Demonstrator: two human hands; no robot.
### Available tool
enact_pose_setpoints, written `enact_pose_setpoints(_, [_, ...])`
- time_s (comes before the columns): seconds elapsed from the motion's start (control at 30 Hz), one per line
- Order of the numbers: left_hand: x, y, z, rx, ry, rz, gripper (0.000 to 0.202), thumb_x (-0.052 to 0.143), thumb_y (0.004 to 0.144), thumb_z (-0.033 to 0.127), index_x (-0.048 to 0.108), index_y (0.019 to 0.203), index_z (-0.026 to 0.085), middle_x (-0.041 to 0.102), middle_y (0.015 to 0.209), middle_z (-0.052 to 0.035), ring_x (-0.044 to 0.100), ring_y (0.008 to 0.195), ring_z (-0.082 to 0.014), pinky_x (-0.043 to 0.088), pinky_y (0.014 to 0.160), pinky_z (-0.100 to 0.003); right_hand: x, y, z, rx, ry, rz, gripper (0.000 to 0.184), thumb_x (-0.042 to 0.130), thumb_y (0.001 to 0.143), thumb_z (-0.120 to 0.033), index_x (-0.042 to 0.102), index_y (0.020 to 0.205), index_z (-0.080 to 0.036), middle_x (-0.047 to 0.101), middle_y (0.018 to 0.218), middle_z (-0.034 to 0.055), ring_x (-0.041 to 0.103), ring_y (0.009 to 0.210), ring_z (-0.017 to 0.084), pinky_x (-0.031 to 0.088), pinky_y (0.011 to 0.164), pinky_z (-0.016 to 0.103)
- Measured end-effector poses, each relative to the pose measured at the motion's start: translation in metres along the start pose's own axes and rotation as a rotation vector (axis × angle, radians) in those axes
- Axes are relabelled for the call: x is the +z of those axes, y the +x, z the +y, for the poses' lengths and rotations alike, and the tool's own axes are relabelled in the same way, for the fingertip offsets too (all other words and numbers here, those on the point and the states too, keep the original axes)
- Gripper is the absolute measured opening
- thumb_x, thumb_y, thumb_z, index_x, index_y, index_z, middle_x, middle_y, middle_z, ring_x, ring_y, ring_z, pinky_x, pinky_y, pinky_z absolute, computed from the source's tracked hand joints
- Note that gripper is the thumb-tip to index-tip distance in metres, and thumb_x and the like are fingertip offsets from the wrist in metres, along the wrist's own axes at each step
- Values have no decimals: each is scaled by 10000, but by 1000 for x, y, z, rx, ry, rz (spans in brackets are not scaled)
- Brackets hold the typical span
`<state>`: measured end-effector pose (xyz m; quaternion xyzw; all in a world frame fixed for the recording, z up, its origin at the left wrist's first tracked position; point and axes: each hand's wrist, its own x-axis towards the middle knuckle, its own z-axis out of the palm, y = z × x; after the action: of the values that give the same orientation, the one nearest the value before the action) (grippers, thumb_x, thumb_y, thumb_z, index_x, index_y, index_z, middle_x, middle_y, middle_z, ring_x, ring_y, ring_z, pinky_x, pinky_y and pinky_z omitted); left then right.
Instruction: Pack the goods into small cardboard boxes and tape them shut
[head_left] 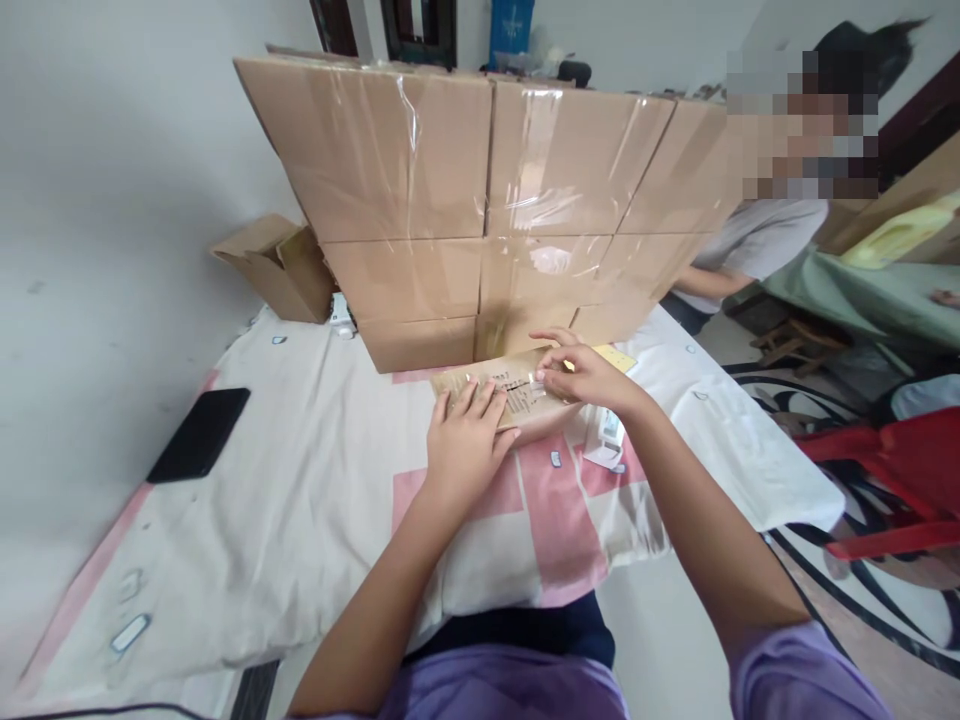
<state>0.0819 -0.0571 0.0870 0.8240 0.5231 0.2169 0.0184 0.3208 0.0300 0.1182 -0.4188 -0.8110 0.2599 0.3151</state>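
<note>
A small brown cardboard box (517, 425) with dark print on its top lies on the cloth-covered table in front of me. My left hand (469, 425) rests flat on the box's left part, fingers spread. Over the right part of the top, my right hand (574, 372) has thumb and forefinger pinched together at a small shiny, clear piece (536, 384) that looks like a sticker. The other fingers of that hand are loosely bent. Just right of the box lies a small white packet (604, 437), partly beneath my right wrist.
A tall stack of taped cartons (405, 180) stands right behind the box. An open carton (289, 275) is at the back left, a black tablet-like slab (199, 435) at the left. Beyond the stack is another person (772, 235). A red chair (885, 470) stands at the right.
</note>
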Motion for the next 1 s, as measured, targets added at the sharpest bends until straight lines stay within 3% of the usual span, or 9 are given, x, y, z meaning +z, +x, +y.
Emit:
enact_pose_setpoints(0.1, [1, -1, 0, 1, -2, 11, 461, 556, 992, 400, 594, 1415, 220, 512, 1533, -72, 430, 1463, -310, 285, 1212, -567, 3, 7, 1, -4, -14, -30, 291, 724, 903, -454, 755, 758, -204, 549, 1440, 99, 415, 1434, 349, 384, 1146, 604])
enact_pose_setpoints(0.23, [2, -2, 0, 6, 0, 27, 461, 549, 996, 395, 592, 1419, 216, 512, 1533, -65, 433, 1459, -306, 279, 1214, -564, 7, 11, 3, 16, -13, -1, 339, 769, 849, -527, 751, 763, -199, 541, 1443, 116, 586, 1259, 314, 541, 1006, 478])
enact_pose_setpoints(0.43, [4, -3, 0, 11, 4, 44, 471, 551, 989, 398, 586, 1424, 220, 499, 1546, -51, 435, 1458, -301, 283, 1216, -556, 5, 10, 2, 34, 109, -4, 342, 717, 895, -527, 749, 783, -206, 536, 1453, 110, 496, 1377, 345, 418, 1137, 551])
enact_pose_setpoints(0.5, [4, -3, 0, 14, 6, 44, 474, 551, 989, 403, 586, 1425, 221, 502, 1543, -54, 436, 1457, -304, 282, 1216, -558, 4, 9, 2, 32, 146, -12, 347, 712, 896, -530, 740, 777, -205, 536, 1457, 106, 542, 1331, 327, 443, 1117, 516])
enact_pose_setpoints(0.6, [5, -2, 0, 17, 10, 44, 475, 551, 990, 408, 587, 1424, 218, 509, 1538, -54, 439, 1455, -305, 279, 1218, -561, 5, 9, 3, 72, 160, -61, 358, 729, 875, -529, 721, 762, -189, 491, 1494, 111, 658, 1124, 279, 586, 878, 411])
enact_pose_setpoints(0.7, [6, -2, -1, 17, 16, 51, 479, 555, 988, 403, 582, 1428, 216, 507, 1541, -46, 441, 1454, -302, 291, 1213, -562, 8, 8, 5, 108, 140, -99, 323, 729, 873, -496, 721, 813, -179, 409, 1550, 123, 667, 1054, 265, 597, 715, 366])
enact_pose_setpoints(0.77, [6, -3, -1, 21, 25, 58, 478, 553, 990, 406, 580, 1429, 220, 508, 1541, -36, 444, 1452, -298, 301, 1207, -564, 9, 9, 7, 80, 85, -94, 267, 741, 871, -443, 724, 844, -178, 413, 1542, 134, 583, 1237, 316, 575, 875, 429])
enact_pose_setpoints(0.87, [7, -3, -1, 26, 38, 64, 475, 556, 989, 417, 582, 1423, 227, 511, 1539, -24, 441, 1454, -292, 303, 1207, -565, 9, 9, 10, 32, -21, -101, 196, 765, 859, -370, 717, 867, -180, 441, 1515, 149, 366, 1451, 362, 392, 1125, 540])
enact_pose_setpoints(1.0, [7, -3, -1, 26, 40, 72, 464, 571, 983, 409, 594, 1410, 229, 516, 1532, -31, 449, 1450, -297, 309, 1205, -567, 8, 10, 10, -2, -80, -134, 165, 753, 862, -332, 690, 872, -180, 424, 1510, 162, 319, 1473, 370, 377, 1109, 530])
